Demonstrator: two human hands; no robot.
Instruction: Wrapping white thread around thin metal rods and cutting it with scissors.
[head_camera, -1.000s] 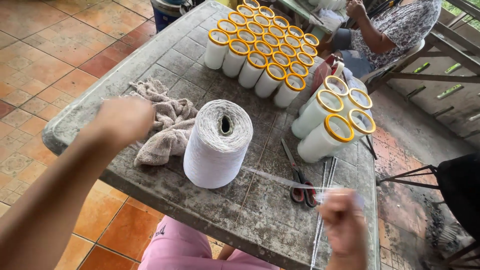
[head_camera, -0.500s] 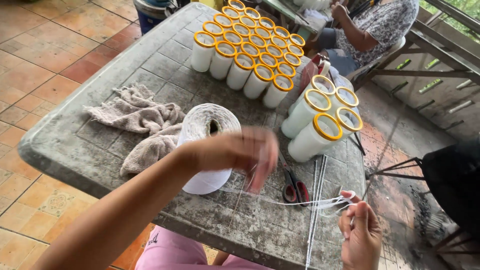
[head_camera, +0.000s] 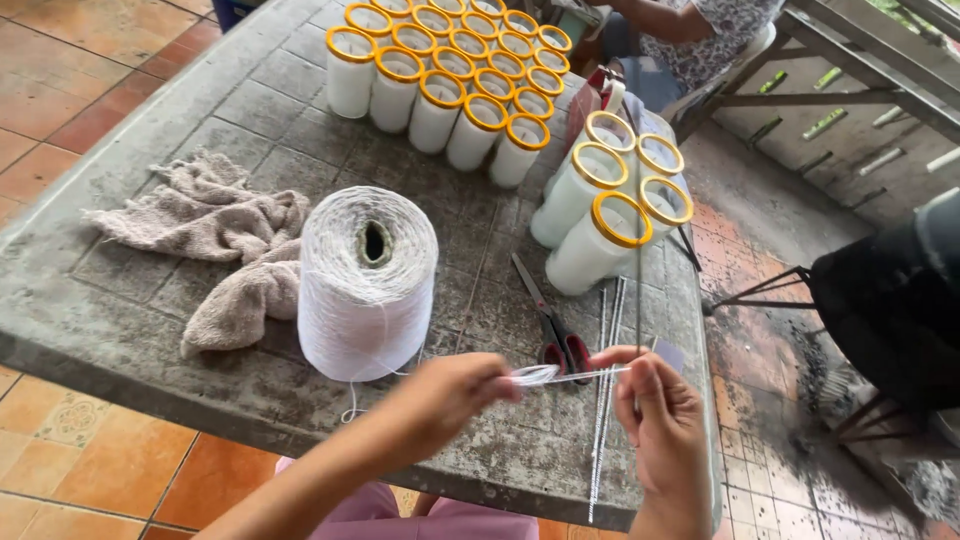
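1. The left hand (head_camera: 440, 400) pinches a small bundle of white thread (head_camera: 537, 375) between closed fingers, just above the near edge of the desk (head_camera: 200, 330).
2. The right hand (head_camera: 665, 430) holds the other end of the thread, its fingers curled narrowly around it; a thin rod (head_camera: 638, 270) rises from this hand.
3. The thread stretches between the two hands, close together, in front of the scissors (head_camera: 550, 320).
4. One large white yarn cone (head_camera: 367, 285) stands upright on the desk, just left of the hands; a loose strand hangs from its base.
5. One crumpled beige cloth (head_camera: 215, 240) lies left of the cone, touching it.
6. One pair of red-handled scissors lies between the cone and the lying tubes.
7. Thin metal rods (head_camera: 603, 400) lie on the desk under the right hand; their number cannot be told.
8. White tubes with yellow rims (head_camera: 450, 85) stand packed at the far end, about sixteen visible.
9. Four more tubes (head_camera: 600, 225) lie tilted to the right.
10. Another person (head_camera: 690, 30) sits beyond the desk.
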